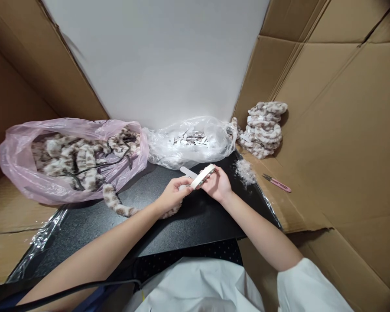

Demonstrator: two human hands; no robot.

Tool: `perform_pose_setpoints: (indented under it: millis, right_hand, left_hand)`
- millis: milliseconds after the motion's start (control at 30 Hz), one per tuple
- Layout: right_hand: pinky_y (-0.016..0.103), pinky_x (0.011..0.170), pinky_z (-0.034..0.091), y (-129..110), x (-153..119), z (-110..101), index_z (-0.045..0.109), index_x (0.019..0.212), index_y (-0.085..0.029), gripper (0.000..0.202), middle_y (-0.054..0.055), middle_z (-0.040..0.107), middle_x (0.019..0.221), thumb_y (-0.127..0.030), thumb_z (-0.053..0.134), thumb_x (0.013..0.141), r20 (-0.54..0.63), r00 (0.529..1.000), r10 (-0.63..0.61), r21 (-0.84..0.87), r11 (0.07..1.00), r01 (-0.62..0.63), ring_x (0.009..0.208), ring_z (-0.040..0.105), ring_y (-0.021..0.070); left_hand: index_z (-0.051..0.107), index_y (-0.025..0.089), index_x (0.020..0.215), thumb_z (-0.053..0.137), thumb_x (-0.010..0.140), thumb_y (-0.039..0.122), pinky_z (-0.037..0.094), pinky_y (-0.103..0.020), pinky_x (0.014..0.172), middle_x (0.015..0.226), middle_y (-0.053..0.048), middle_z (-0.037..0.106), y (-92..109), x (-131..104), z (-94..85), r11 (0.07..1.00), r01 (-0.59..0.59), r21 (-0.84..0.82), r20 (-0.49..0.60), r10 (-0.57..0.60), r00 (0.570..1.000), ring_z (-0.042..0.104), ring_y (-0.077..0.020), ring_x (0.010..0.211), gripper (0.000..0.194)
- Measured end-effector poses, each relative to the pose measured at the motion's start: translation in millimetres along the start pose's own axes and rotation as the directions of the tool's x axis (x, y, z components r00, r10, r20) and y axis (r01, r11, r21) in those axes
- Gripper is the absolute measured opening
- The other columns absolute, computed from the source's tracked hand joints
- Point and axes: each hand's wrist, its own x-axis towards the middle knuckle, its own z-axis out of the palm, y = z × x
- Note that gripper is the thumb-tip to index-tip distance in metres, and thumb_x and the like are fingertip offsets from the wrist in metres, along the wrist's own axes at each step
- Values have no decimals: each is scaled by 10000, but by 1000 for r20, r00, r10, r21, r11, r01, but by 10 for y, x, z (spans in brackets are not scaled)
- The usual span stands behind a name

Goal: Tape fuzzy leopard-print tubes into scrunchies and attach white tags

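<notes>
Over the dark table, my left hand (173, 196) is closed in a pinch around a pale, rounded-end tag (189, 172), which sticks out past its fingertips. A brown-and-white furry strip (117, 206) curves from the pink bag to beneath this hand; whether the fingers also grip it is hidden. My right hand (218, 185) is closed around a narrow cream-white roll of tape (202, 177), seen nearly edge-on. The lower end of the roll touches my left fingertips.
At the left, a pink plastic bag (11, 162) holds furry strips and dark cords. A clear bag (162, 151) of white tags lies at the back. Stacked furry pieces (263, 130) stand right, near fluff (245, 172) and pink thread snips (277, 183). Cardboard walls (344, 130) enclose the sides.
</notes>
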Motion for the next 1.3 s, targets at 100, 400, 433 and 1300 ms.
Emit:
perform_pose_setpoints:
  millis: [100, 400, 433, 1300]
  right_hand:
    - [296, 567, 485, 31, 24, -37, 423, 647, -218, 255, -6, 481, 591, -381, 487, 833, -2, 999, 54, -11, 998, -54, 565, 496, 156]
    - [337, 869, 446, 47, 25, -77, 654, 785, -204, 191, 50, 659, 850, -309, 498, 815, 101, 872, -478, -549, 704, 450, 903, 588, 212]
    - [346, 921, 415, 33, -13, -69, 670, 812, -215, 177, 49, 656, 898, -301, 515, 816, 190, 808, -558, -623, 568, 538, 953, 572, 218]
    - [328, 768, 449, -88, -177, -4, 596, 808, -189, 67, 34, 622, 815, -171, 658, 825, 735, 628, -256, -678, -269, 685, 812, 574, 184]
  left_hand:
    - [715, 175, 779, 629, 773, 440, 474, -391, 862, 852, -73, 729, 7, 1, 6, 1000, 10, -15, -1, -10, 1000, 643, -236, 839, 278]
    - [700, 154, 707, 639, 778, 412, 462, -303, 677, 684, -37, 670, 51, -37, 3, 999, -1, 39, -58, 3, 998, 588, -174, 665, 274]
    - [693, 151, 693, 641, 780, 407, 451, -289, 644, 656, -28, 653, 52, -42, 11, 999, 4, 50, -58, -1, 998, 568, -160, 628, 275]
    - [648, 121, 707, 686, 725, 314, 356, -191, 534, 602, 33, 514, -14, -30, 26, 994, 79, 82, -110, -70, 991, 430, -78, 548, 198]
